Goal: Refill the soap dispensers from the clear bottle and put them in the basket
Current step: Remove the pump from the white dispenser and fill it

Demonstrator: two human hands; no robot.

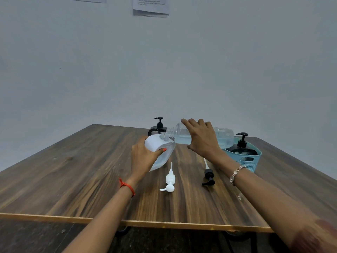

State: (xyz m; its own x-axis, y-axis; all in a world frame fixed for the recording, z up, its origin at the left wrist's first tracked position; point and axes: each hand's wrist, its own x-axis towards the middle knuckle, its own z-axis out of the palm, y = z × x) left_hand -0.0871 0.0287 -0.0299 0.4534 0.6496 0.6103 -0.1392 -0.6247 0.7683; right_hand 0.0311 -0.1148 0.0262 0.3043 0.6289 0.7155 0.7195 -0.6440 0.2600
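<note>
Dim, flat, bluish light; soft shadows, wide-angle bowing at edges, perhaps slight blur throughout.
</note>
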